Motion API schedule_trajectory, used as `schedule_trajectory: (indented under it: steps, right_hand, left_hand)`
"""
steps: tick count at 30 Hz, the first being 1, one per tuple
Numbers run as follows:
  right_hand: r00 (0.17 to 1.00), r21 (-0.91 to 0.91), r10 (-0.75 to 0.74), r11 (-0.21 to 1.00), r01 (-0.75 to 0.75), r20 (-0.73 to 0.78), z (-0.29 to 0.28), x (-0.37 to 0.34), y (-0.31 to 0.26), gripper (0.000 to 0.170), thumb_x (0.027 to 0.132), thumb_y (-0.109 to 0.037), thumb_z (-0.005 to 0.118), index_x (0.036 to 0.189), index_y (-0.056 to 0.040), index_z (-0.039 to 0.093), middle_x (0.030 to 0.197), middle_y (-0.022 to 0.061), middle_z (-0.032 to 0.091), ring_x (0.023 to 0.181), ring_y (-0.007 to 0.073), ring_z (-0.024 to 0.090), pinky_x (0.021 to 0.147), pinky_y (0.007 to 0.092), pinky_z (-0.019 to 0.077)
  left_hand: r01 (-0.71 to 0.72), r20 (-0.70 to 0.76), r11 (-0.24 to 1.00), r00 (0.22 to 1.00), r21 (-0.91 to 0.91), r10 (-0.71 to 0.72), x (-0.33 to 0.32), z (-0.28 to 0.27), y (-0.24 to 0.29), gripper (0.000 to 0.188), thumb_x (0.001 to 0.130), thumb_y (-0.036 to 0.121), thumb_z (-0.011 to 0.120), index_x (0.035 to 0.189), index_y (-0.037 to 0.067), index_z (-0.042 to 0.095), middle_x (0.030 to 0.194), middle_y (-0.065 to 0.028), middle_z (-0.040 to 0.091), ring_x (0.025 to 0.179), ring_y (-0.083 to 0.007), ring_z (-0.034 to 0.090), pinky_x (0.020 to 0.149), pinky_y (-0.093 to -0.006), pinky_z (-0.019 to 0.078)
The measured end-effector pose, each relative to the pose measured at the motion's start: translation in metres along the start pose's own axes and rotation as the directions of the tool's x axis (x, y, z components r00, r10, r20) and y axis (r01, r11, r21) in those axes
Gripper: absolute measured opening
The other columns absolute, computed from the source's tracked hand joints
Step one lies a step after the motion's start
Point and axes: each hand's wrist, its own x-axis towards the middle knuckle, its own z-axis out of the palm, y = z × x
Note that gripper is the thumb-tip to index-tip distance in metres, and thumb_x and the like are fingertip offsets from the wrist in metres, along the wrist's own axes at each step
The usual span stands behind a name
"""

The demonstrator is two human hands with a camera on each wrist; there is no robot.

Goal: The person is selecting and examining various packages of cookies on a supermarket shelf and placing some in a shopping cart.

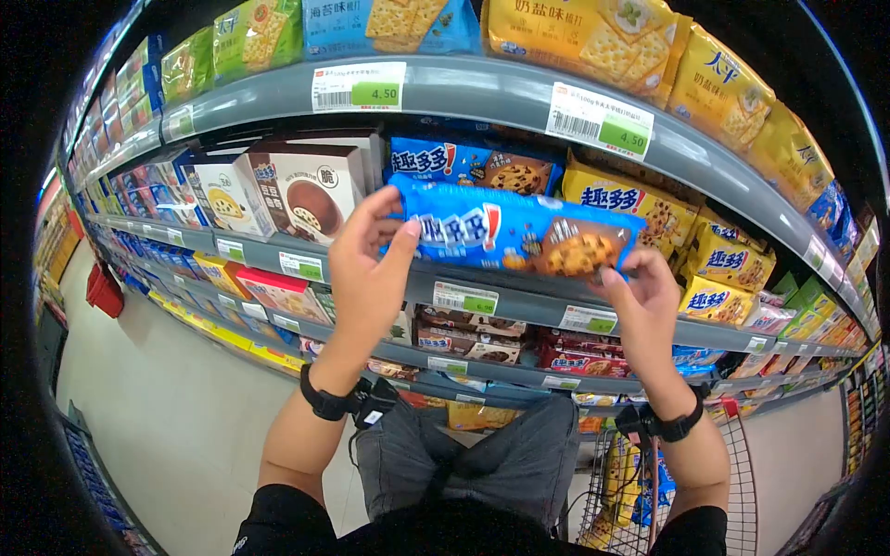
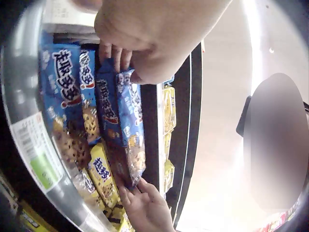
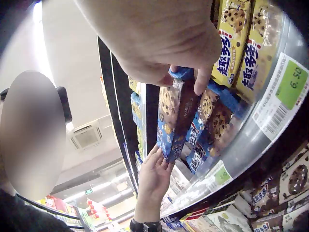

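Note:
A long blue packet of chocolate chip cookies is held level in front of the shelf, between both hands. My left hand grips its left end, thumb on the front and fingers behind. At the other end my right hand pinches the lower corner between thumb and fingers. In the left wrist view the cookie packet spans from one hand to the other. The right wrist view shows its brown cookie picture beside the right hand. Behind it on the shelf lies another blue cookie packet.
Yellow cookie packets lie right of the blue ones, and white and brown biscuit boxes stand to the left. Price tags line the shelf edge. A wire shopping cart with yellow and blue packets stands by the right knee. A red basket is far left.

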Motion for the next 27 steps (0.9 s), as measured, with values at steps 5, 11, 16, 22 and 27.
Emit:
schedule_trajectory:
  steps: [5, 11, 16, 22, 27]
  right_hand:
    - [0.994, 0.036, 0.070, 0.997, -0.073, 0.085, 0.024, 0.028, 0.007, 0.041, 0.088, 0.003, 0.061, 0.127, 0.0058, 0.048, 0.122, 0.0146, 0.056, 0.105, 0.0178, 0.061, 0.083, 0.0261, 0.0496]
    - [0.985, 0.037, 0.069, 0.996, -0.076, 0.161, 0.034, 0.044, 0.023, 0.046, 0.088, 0.001, 0.061, 0.131, 0.0076, 0.048, 0.137, 0.0184, 0.046, 0.108, 0.0216, 0.063, 0.087, 0.0294, 0.0522]
    - [0.981, 0.015, 0.086, 0.996, -0.089, 0.172, 0.034, 0.051, 0.035, 0.046, 0.087, 0.000, 0.061, 0.131, 0.0072, 0.049, 0.142, 0.0184, 0.042, 0.102, 0.0187, 0.064, 0.083, 0.0273, 0.0527]
    - [0.972, -0.088, 0.117, 0.991, -0.101, 0.203, 0.028, 0.045, 0.035, 0.048, 0.085, 0.001, 0.061, 0.132, 0.0050, 0.049, 0.137, 0.0188, 0.047, 0.088, 0.0121, 0.064, 0.073, 0.0249, 0.0514]
    - [0.941, -0.210, 0.163, 0.972, -0.102, 0.296, 0.024, 0.038, 0.041, 0.057, 0.084, 0.000, 0.059, 0.139, -0.0043, 0.044, 0.127, 0.0166, 0.053, 0.088, 0.0142, 0.066, 0.073, 0.0265, 0.0516]
  left_hand:
    - [-0.074, 0.170, 0.982, 0.984, 0.174, 0.044, 0.021, -0.010, 0.011, 0.065, 0.086, 0.007, 0.066, 0.142, -0.006, 0.036, 0.131, -0.0236, 0.054, 0.119, -0.0250, 0.054, 0.101, -0.0353, 0.0421]
    - [-0.171, 0.209, 0.951, 0.971, 0.259, 0.118, 0.030, -0.009, 0.018, 0.066, 0.085, 0.008, 0.065, 0.141, -0.008, 0.035, 0.134, -0.0249, 0.052, 0.123, -0.0260, 0.053, 0.102, -0.0348, 0.0411]
    - [-0.175, 0.299, 0.847, 0.954, 0.501, 0.020, 0.031, -0.005, 0.018, 0.069, 0.084, 0.015, 0.067, 0.142, -0.006, 0.035, 0.137, -0.0223, 0.048, 0.127, -0.0306, 0.048, 0.108, -0.0367, 0.0344]
    - [-0.180, 0.290, 0.799, 0.957, 0.574, 0.007, 0.025, -0.003, 0.009, 0.072, 0.083, 0.019, 0.067, 0.142, -0.006, 0.034, 0.137, -0.0232, 0.046, 0.127, -0.0343, 0.047, 0.107, -0.0378, 0.0355]
    - [-0.207, 0.310, 0.774, 0.951, 0.599, 0.014, 0.021, -0.003, 0.005, 0.075, 0.083, 0.020, 0.068, 0.144, -0.005, 0.031, 0.139, -0.0242, 0.043, 0.129, -0.0354, 0.045, 0.107, -0.0385, 0.0353]
